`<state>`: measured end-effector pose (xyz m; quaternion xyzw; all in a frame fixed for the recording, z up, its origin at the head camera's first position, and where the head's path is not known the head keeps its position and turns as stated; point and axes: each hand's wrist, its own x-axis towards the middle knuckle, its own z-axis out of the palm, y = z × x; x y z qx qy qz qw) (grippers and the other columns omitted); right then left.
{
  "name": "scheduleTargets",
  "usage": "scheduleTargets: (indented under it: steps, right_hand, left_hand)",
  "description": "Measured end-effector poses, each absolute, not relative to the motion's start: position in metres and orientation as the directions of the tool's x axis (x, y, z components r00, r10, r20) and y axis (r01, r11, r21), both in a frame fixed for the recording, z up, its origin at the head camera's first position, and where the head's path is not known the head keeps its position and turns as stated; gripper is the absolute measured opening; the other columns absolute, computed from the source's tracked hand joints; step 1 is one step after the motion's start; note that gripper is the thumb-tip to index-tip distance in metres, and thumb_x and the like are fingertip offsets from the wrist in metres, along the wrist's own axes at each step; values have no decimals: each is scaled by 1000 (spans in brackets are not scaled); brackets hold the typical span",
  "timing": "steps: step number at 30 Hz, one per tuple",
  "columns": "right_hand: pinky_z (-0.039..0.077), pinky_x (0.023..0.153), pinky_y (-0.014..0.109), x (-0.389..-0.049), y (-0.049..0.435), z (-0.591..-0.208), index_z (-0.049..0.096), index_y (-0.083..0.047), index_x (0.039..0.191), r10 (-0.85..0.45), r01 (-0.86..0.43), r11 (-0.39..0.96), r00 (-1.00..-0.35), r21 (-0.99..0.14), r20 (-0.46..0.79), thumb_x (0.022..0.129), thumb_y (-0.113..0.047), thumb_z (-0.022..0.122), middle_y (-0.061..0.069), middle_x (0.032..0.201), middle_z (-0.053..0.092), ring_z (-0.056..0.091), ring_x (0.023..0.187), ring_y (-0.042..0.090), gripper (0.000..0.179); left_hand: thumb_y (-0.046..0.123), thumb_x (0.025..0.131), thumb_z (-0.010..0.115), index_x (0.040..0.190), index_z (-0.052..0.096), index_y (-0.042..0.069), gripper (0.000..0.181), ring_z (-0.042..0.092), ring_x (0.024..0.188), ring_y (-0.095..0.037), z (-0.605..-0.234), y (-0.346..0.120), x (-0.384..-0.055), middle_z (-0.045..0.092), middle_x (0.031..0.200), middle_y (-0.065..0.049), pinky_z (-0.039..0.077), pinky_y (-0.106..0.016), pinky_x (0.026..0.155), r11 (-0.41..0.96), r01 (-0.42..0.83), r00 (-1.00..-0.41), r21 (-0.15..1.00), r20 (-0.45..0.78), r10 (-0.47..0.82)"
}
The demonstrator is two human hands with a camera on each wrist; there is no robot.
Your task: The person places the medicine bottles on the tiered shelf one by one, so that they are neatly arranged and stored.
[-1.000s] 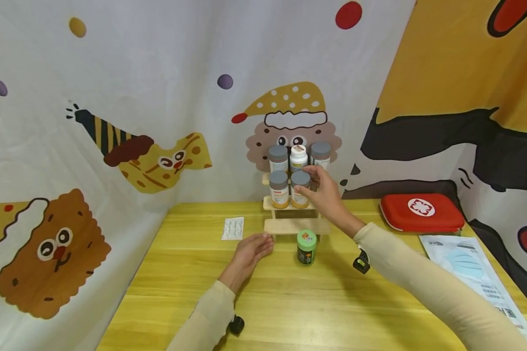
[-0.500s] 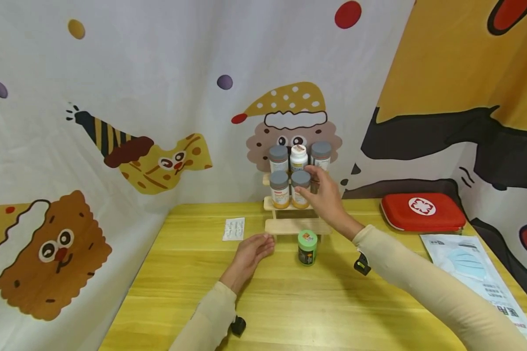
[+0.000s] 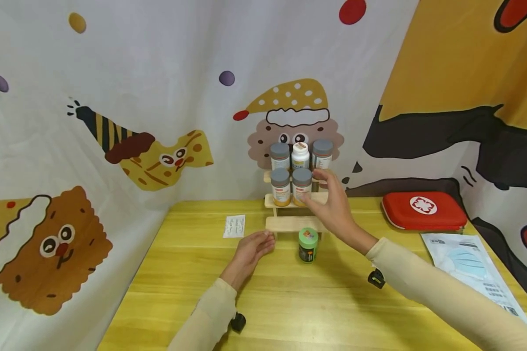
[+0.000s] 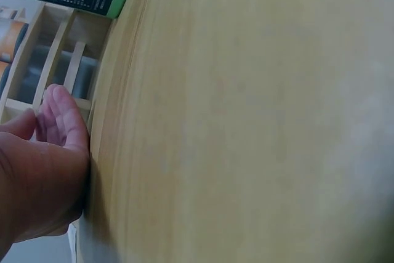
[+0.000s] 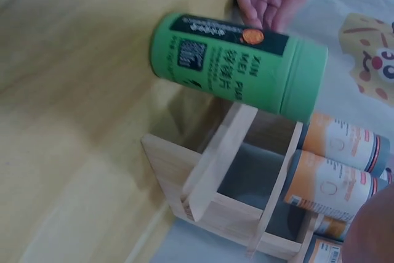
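My right hand (image 3: 335, 208) is at the right side of a grey-lidded bottle (image 3: 301, 189), fingers and thumb spread apart, thumb tip overlapping its label. That bottle stands upright on the middle step of a wooden tiered rack (image 3: 290, 224), beside a matching bottle (image 3: 281, 189). On the top step a white bottle (image 3: 300, 157) stands between two grey-lidded ones. My left hand (image 3: 248, 252) lies on the table with loosely bent fingers, fingertips at the rack's lower left end. A green-lidded jar (image 3: 308, 246) stands in front of the rack; the right wrist view shows its green label (image 5: 234, 69).
Left of the rack lies a small white printed sheet (image 3: 234, 226). At the right are a red first-aid case (image 3: 423, 212) and a flat mask packet (image 3: 470, 265). A patterned cloth (image 3: 193, 97) hangs behind the wooden table (image 3: 290, 312).
My right hand has drawn slightly right and down from the right-hand middle-step bottle, uncovering more of the step. My left hand has stayed at the rack's end.
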<state>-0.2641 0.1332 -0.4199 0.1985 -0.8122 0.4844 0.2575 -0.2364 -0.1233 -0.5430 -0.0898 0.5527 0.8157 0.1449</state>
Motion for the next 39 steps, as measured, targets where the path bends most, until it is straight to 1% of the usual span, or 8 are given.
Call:
scheduleTargets:
  steps: [4,12,20,24,28,31,36,39]
  right_hand:
    - [51,114,52,-250,137,-423,44,-5,153,-97,-543,464,-816,-700,569,89,-13,87,15,149,55,53,138,34,78]
    - [52,114,51,-228,141,-437,45,-6,153,-122,-511,442,-848,-737,515,88,-17,88,14,150,57,54,138,32,78]
    - [52,113,56,-212,146,-460,49,-7,151,-156,-508,452,-855,-733,496,91,-18,86,13,151,57,56,136,33,71]
    - [55,112,56,-206,147,-470,48,-13,155,-204,-508,477,-858,-717,472,89,-17,88,11,153,57,56,137,31,77]
    - [54,112,59,-199,148,-476,43,-15,160,-259,-498,477,-867,-724,426,88,-16,88,12,157,55,54,142,32,85]
    - [54,111,62,-195,148,-480,43,-14,160,-266,-472,471,-881,-745,390,88,-18,88,13,157,55,55,142,35,86]
    - [54,110,65,-191,150,-487,45,-7,157,-246,-397,435,-916,-808,318,90,-16,86,16,154,58,59,137,39,79]
    - [54,111,65,-191,151,-492,47,-6,156,-238,-355,413,-931,-839,277,92,-16,84,17,153,59,61,136,39,74]
  left_hand:
    - [15,107,64,132,64,-7,34,76,100,-14,-542,-123,-237,77,107,-6,66,-30,98,-341,-331,-943,880,-299,143]
    - [15,107,64,131,64,-6,32,76,100,-14,-541,-124,-237,77,106,-5,66,-29,97,-338,-341,-940,877,-309,145]
    - [15,107,64,130,65,-6,30,76,100,-14,-542,-126,-237,77,105,-6,67,-29,97,-351,-337,-941,874,-303,149]
    - [15,107,63,131,64,-6,32,76,101,-14,-541,-127,-238,77,107,-5,66,-29,98,-345,-342,-939,874,-304,160]
    - [15,107,64,132,63,-8,34,76,100,-14,-540,-127,-237,77,106,-6,66,-30,98,-338,-330,-943,881,-296,149]
    - [14,107,64,133,62,-9,35,75,99,-14,-538,-127,-237,77,105,-5,66,-31,99,-331,-326,-945,885,-293,147]
    - [14,107,63,136,60,-9,37,75,100,-13,-539,-125,-237,77,105,-4,64,-32,103,-333,-337,-941,881,-299,160]
    - [15,107,64,135,60,-9,37,75,100,-13,-539,-124,-238,77,106,-5,65,-32,103,-334,-337,-941,880,-299,161]
